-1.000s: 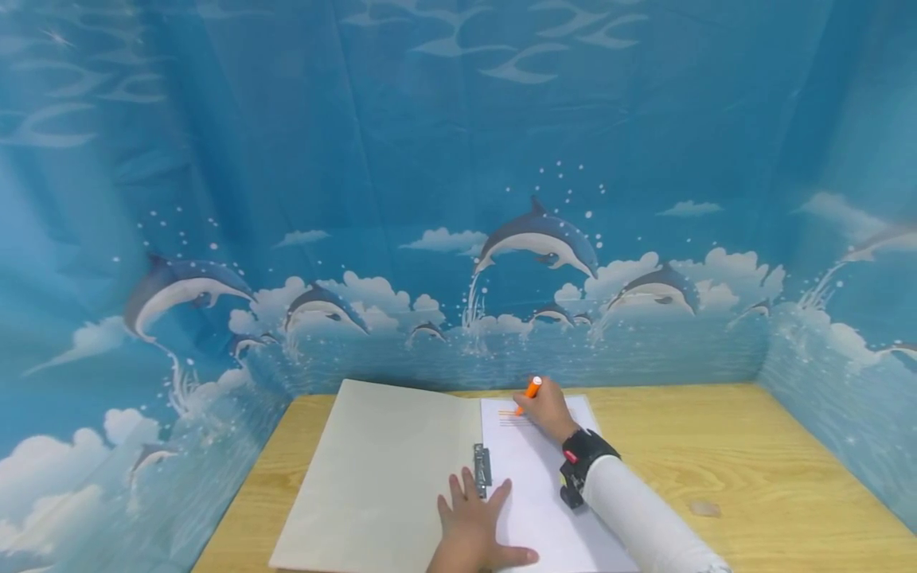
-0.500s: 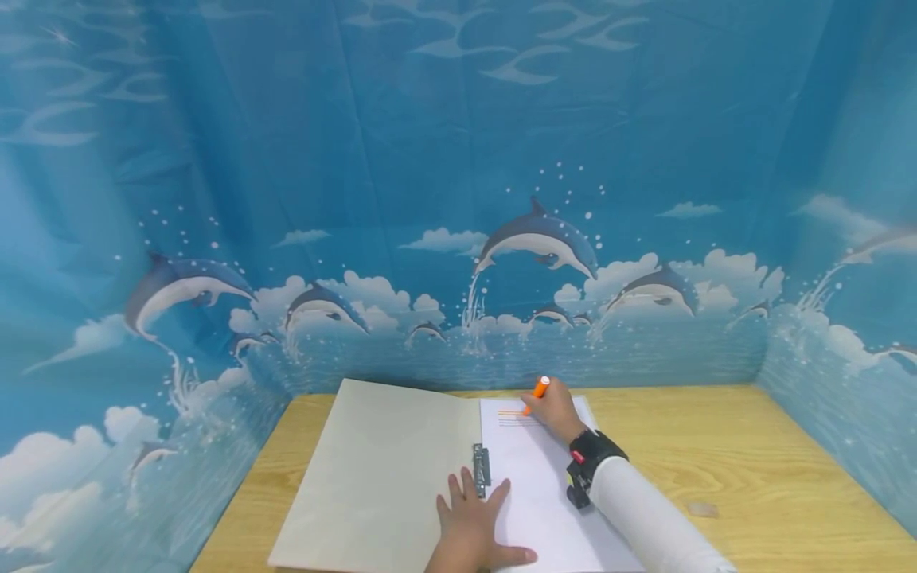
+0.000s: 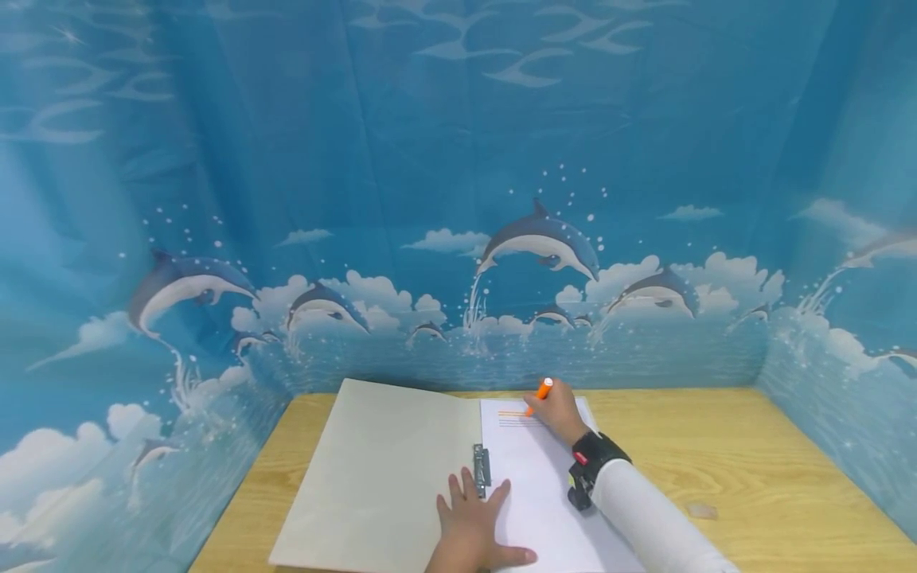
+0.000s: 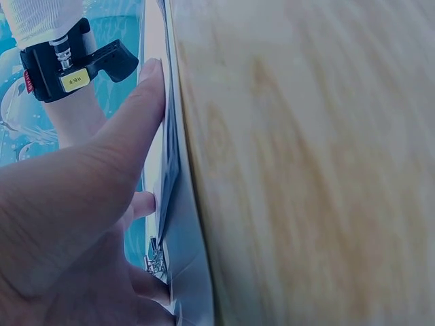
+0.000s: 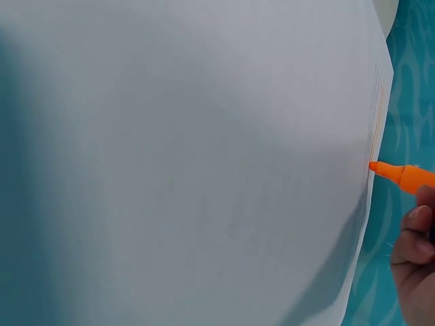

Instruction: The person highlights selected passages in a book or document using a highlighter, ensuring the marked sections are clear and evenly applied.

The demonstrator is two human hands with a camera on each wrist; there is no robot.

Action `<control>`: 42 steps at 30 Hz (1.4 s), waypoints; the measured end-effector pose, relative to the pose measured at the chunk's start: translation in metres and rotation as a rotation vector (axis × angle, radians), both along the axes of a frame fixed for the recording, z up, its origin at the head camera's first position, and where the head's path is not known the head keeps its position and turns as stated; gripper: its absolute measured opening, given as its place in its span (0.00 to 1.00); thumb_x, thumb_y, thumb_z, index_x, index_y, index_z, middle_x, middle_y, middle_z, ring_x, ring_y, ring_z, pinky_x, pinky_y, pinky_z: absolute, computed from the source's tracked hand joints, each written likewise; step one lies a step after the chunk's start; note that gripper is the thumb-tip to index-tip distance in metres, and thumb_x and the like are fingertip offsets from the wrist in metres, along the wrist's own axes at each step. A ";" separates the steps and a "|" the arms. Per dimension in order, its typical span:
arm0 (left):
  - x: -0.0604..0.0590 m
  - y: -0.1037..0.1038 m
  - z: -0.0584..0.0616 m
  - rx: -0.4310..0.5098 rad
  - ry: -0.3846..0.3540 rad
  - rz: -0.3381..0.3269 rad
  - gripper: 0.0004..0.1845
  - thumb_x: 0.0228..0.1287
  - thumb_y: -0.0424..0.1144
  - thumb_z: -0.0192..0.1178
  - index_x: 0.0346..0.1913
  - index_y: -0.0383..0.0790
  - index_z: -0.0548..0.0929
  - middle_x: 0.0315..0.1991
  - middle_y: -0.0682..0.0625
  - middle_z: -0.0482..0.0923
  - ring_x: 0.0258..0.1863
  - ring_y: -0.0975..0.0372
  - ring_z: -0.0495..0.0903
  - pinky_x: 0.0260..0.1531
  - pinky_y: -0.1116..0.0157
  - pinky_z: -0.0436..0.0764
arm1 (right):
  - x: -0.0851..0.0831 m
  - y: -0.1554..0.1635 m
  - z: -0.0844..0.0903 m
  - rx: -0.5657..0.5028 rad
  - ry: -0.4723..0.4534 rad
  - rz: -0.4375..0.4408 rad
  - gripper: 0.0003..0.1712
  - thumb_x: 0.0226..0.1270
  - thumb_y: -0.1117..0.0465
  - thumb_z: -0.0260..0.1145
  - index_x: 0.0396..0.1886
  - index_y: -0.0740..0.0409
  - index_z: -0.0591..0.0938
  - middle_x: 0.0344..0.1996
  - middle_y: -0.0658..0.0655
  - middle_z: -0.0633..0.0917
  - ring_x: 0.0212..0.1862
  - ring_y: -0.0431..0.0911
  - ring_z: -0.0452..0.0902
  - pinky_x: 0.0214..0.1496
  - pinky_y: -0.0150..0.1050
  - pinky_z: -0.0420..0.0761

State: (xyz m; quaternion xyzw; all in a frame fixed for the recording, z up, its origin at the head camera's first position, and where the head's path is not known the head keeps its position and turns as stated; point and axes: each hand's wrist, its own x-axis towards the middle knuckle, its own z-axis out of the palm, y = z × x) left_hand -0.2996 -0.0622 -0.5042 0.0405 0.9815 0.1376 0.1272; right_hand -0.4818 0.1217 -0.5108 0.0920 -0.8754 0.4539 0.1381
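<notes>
An open grey folder lies on the wooden table, with a white sheet on its right half and a metal clip at the spine. My right hand grips an orange highlighter, its tip touching the sheet's top lines beside orange strokes. My left hand rests flat, fingers spread, on the folder's spine and the sheet's lower edge; in the left wrist view its fingers press on the paper.
A blue dolphin-print backdrop walls in the table at the back and both sides. A small clear scrap lies on the table at the right. Bare wood shows right of the folder.
My right hand with the highlighter has slid a little to the right along the top lines of the sheet. The left hand has stayed put.
</notes>
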 end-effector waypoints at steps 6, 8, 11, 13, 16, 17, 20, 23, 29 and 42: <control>0.001 0.000 0.004 -0.029 0.014 -0.012 0.55 0.38 0.77 0.70 0.73 0.58 0.72 0.75 0.28 0.58 0.74 0.29 0.54 0.66 0.29 0.60 | -0.002 -0.003 0.009 0.032 -0.027 -0.004 0.23 0.61 0.66 0.70 0.15 0.53 0.66 0.12 0.47 0.61 0.16 0.42 0.58 0.24 0.35 0.62; 0.002 0.000 0.004 -0.032 0.009 -0.011 0.55 0.38 0.77 0.70 0.73 0.58 0.72 0.75 0.28 0.58 0.74 0.29 0.54 0.66 0.29 0.61 | -0.002 -0.005 0.013 0.029 -0.025 -0.006 0.22 0.62 0.66 0.69 0.16 0.53 0.66 0.12 0.47 0.62 0.16 0.42 0.58 0.24 0.35 0.62; 0.002 0.000 0.004 -0.026 0.000 -0.006 0.55 0.38 0.77 0.71 0.72 0.58 0.73 0.75 0.28 0.59 0.73 0.29 0.55 0.66 0.29 0.61 | -0.001 -0.011 0.018 0.028 0.003 0.001 0.21 0.63 0.66 0.69 0.17 0.54 0.67 0.12 0.48 0.64 0.16 0.42 0.60 0.22 0.35 0.62; 0.002 0.000 0.004 -0.027 -0.003 -0.004 0.55 0.37 0.78 0.71 0.72 0.58 0.73 0.75 0.29 0.59 0.73 0.30 0.55 0.65 0.29 0.61 | 0.000 -0.016 0.020 0.027 0.010 0.017 0.21 0.63 0.66 0.69 0.18 0.54 0.67 0.12 0.48 0.65 0.16 0.41 0.61 0.21 0.34 0.62; 0.002 -0.001 0.003 -0.039 0.002 -0.011 0.55 0.38 0.79 0.69 0.72 0.59 0.72 0.75 0.29 0.59 0.73 0.30 0.55 0.66 0.29 0.61 | 0.003 -0.025 0.023 0.014 -0.003 0.052 0.21 0.63 0.66 0.68 0.18 0.53 0.66 0.12 0.47 0.64 0.16 0.41 0.60 0.22 0.34 0.62; 0.002 -0.002 0.004 -0.044 0.005 -0.015 0.55 0.38 0.79 0.69 0.73 0.60 0.72 0.75 0.29 0.59 0.74 0.30 0.55 0.66 0.29 0.61 | 0.004 -0.028 0.023 0.009 -0.006 0.060 0.21 0.62 0.67 0.67 0.17 0.53 0.65 0.12 0.47 0.63 0.16 0.41 0.59 0.22 0.34 0.62; 0.003 -0.001 0.007 -0.049 0.001 -0.021 0.55 0.38 0.79 0.68 0.73 0.60 0.71 0.75 0.28 0.58 0.74 0.30 0.55 0.66 0.30 0.60 | 0.008 -0.035 0.022 -0.002 -0.020 0.070 0.22 0.60 0.68 0.68 0.17 0.52 0.64 0.12 0.47 0.61 0.16 0.41 0.58 0.23 0.34 0.62; 0.004 -0.001 0.010 -0.047 0.007 -0.024 0.55 0.38 0.79 0.68 0.73 0.60 0.71 0.75 0.28 0.58 0.74 0.30 0.55 0.67 0.30 0.60 | 0.009 -0.040 0.018 -0.007 -0.022 0.074 0.23 0.60 0.69 0.69 0.17 0.52 0.64 0.12 0.47 0.61 0.16 0.40 0.58 0.23 0.33 0.63; 0.005 0.000 0.005 -0.054 0.036 -0.031 0.57 0.36 0.81 0.68 0.74 0.62 0.70 0.75 0.28 0.58 0.74 0.30 0.55 0.66 0.30 0.61 | 0.010 -0.042 0.011 -0.032 -0.023 0.082 0.22 0.61 0.69 0.68 0.16 0.53 0.66 0.12 0.47 0.62 0.16 0.40 0.59 0.22 0.33 0.64; 0.001 0.000 0.001 -0.042 0.014 -0.029 0.58 0.36 0.81 0.67 0.75 0.63 0.69 0.76 0.29 0.56 0.74 0.30 0.53 0.67 0.30 0.60 | 0.007 -0.044 0.004 -0.026 -0.001 0.092 0.21 0.61 0.69 0.67 0.16 0.53 0.66 0.12 0.47 0.63 0.16 0.41 0.59 0.22 0.33 0.63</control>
